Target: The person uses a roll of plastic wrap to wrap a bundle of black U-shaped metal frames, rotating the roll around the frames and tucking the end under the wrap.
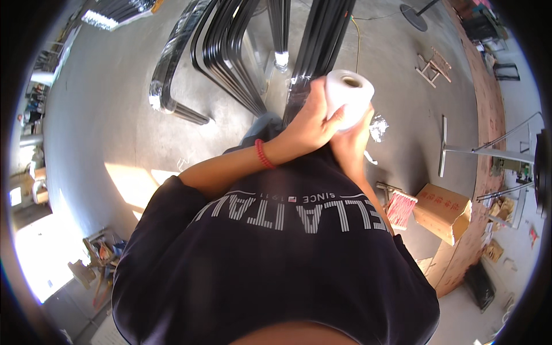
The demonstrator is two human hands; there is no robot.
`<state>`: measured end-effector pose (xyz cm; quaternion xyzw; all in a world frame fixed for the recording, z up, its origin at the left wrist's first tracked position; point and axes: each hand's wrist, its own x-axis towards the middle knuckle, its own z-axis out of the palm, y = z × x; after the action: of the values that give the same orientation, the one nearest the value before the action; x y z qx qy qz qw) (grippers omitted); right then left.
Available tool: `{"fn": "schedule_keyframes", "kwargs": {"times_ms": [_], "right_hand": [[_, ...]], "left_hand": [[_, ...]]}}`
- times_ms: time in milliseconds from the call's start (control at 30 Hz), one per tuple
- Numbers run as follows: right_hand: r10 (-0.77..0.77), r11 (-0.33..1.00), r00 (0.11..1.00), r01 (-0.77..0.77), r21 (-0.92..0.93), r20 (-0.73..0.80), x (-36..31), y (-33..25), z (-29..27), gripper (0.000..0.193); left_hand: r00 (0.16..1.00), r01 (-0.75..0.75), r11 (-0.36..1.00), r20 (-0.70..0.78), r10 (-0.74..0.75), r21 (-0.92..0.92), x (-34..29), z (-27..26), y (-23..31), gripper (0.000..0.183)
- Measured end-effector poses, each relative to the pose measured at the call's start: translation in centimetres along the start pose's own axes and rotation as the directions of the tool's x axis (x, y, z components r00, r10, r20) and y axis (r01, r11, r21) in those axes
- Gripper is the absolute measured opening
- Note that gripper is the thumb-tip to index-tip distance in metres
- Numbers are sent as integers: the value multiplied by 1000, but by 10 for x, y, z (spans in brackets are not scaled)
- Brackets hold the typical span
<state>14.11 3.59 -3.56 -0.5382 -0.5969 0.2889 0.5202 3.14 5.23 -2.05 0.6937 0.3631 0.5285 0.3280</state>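
Note:
Both of my hands hold a roll of clear plastic stretch film [352, 95], its cardboard core facing up. My left hand [313, 121], with a red bead bracelet [263, 154] at the wrist, wraps the roll's left and near side, thumb across its front. From the right side my right hand [355, 135] grips the lower part, partly hidden by the roll and the left hand. Just left of the roll, a bundle of long black bars [322, 40] runs away from me, with shiny film around its near part.
Bent black tubes [230, 52] stand bundled left of centre, beside a film-wrapped bundle [163, 86]. On the right are a small wooden stool [434, 68], a red-topped stool [401, 208] and an open cardboard box [440, 210]. Crumpled film [378, 127] lies on the grey floor.

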Motion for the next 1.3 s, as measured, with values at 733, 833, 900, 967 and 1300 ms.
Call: {"fn": "schedule_keyframes", "kwargs": {"times_ms": [733,833,900,967,1300], "right_hand": [[41,771,903,-301,561,428,81,126,59,31],[84,517,864,-464,719,497,74,122,99,27],[-42,600,818,-438,669,573,81,128,115,28],[-148,685,754,-389,616,640,90,138,125,28],[-146,857,431,-395,331,891,94,100,119,54]], "left_hand": [[646,691,303,373,-665,-656,55,-23,-39,27],[663,684,462,218,-716,-565,53,-22,-36,32],[722,634,653,16,-691,-413,49,-25,-35,36],[787,599,800,-171,-592,-14,51,-33,-20,35],[710,679,640,104,-696,-359,-42,-99,-74,67]]}}
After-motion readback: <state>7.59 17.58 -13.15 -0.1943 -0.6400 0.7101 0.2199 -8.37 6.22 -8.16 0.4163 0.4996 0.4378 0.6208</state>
